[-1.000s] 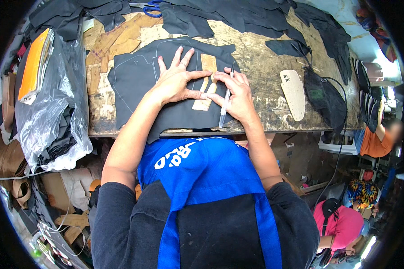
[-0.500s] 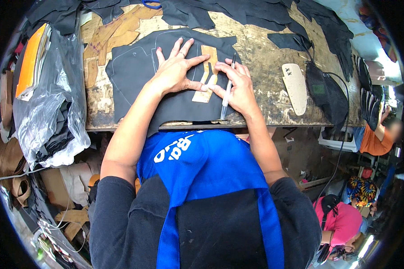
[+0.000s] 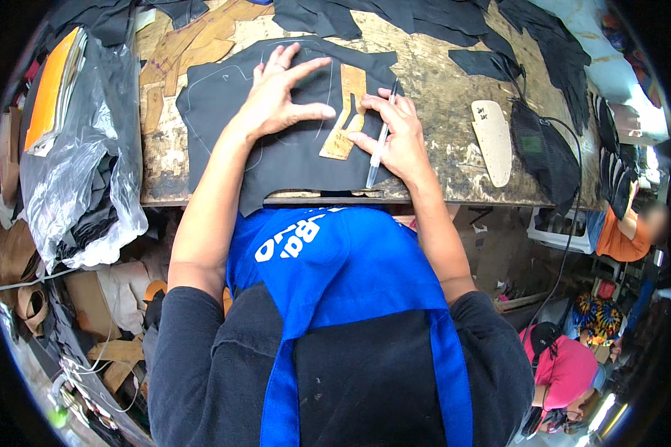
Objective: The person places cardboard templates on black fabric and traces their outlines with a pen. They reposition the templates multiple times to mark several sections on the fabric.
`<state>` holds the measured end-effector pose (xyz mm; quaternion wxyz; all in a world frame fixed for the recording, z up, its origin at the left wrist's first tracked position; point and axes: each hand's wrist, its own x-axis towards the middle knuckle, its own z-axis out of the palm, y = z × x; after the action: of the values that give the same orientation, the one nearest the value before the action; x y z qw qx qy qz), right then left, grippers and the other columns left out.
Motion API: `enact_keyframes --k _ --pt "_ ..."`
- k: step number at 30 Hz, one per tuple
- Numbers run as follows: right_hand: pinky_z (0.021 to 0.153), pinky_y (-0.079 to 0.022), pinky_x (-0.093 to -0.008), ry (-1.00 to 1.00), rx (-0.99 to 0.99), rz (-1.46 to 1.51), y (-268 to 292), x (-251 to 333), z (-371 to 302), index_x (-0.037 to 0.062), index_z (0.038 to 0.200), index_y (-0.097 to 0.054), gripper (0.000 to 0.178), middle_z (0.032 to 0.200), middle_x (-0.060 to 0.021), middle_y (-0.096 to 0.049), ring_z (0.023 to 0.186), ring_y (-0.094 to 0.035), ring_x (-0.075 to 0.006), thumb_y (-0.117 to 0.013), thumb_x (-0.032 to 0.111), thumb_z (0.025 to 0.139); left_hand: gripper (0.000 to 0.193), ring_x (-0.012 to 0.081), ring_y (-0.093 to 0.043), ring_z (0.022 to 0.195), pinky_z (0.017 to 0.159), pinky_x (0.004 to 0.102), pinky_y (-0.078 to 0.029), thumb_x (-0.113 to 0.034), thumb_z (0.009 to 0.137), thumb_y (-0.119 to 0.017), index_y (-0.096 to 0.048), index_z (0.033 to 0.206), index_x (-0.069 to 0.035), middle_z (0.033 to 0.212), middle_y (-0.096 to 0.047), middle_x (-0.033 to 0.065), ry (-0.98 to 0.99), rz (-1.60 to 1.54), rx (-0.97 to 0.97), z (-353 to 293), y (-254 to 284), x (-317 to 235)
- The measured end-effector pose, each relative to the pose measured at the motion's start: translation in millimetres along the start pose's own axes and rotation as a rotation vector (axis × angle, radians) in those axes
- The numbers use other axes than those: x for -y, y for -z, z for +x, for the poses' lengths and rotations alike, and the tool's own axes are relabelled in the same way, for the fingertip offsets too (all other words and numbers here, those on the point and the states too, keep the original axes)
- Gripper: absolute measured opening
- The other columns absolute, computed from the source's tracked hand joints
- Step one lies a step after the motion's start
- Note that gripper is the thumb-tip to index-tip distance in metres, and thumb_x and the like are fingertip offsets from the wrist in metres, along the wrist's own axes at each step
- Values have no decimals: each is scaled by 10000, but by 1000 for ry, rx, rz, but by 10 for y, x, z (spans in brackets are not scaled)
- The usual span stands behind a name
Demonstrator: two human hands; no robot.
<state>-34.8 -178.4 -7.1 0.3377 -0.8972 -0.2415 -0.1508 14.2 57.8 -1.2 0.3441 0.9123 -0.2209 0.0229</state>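
Note:
A sheet of black leather (image 3: 298, 167) with pale drawn outlines lies on the worktable in front of me. Fingers spread, my left hand (image 3: 279, 100) is over the middle of the sheet, apart from the tan template. That template (image 3: 354, 80) is a narrow piece with a slot in it, lying on the right part of the leather. My right hand (image 3: 399, 134) touches the template's right edge with thumb and fingertips. A clear pen (image 3: 375, 165) is held across the same hand, pointing down toward the table's near edge.
Right of the leather lie a cream template (image 3: 492, 145) and a black mesh pouch (image 3: 537, 145) with a cable. More black leather (image 3: 402, 30) and brown templates (image 3: 205, 41) lie farther back. A plastic bag (image 3: 89, 171) hangs at left. Two people (image 3: 563, 365) are at the right.
My left hand has come off the tan template and moved left, its thumb now apart from it. My right hand stays at the template, still with the pen. The view has shifted slightly.

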Motion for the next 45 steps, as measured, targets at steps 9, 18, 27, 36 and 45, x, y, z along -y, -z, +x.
enact_keyframes --k 9,18,27,36,45 --pt "907 -448 -414 -12 -28 67 -52 280 -215 45 929 -625 487 952 -109 -645 1091 -533 -345 -872 229 551 949 355 -352 1302 1015 607 -240 -631 590 -738 -427 1374 -198 1377 -417 190 432 526 -222 -193 381 358" --pt "902 -461 -390 34 30 166 -109 15 174 42 963 -622 526 980 -116 -633 1109 -542 -316 -877 221 538 486 298 -652 717 671 382 -489 -541 658 -733 -713 842 -92 738 -670 111 353 463 -513 -77 614 576" --pt "951 -428 -412 36 123 148 -144 -1 311 56 1017 -630 539 1058 -110 -639 1158 -508 -326 -859 228 561 508 281 -625 916 787 390 -471 -453 638 -784 -684 1026 -141 900 -675 111 430 659 -616 -211 792 465" --pt "954 -418 -416 83 55 115 -212 14 259 58 993 -626 532 1037 -92 -645 1158 -510 -315 -858 249 553 176 284 -614 851 759 372 -506 -83 729 -712 -666 889 -27 884 -645 112 -115 -105 -180 -918 -224 -736" --pt "1043 -283 -457 128 125 65 -221 -2 253 92 1063 -602 534 1119 -76 -629 1188 -477 -329 -800 313 620 696 448 -304 1301 1072 456 -297 -48 713 -700 -393 1336 -5 1419 -263 266 -124 -136 -21 -917 -451 -750"
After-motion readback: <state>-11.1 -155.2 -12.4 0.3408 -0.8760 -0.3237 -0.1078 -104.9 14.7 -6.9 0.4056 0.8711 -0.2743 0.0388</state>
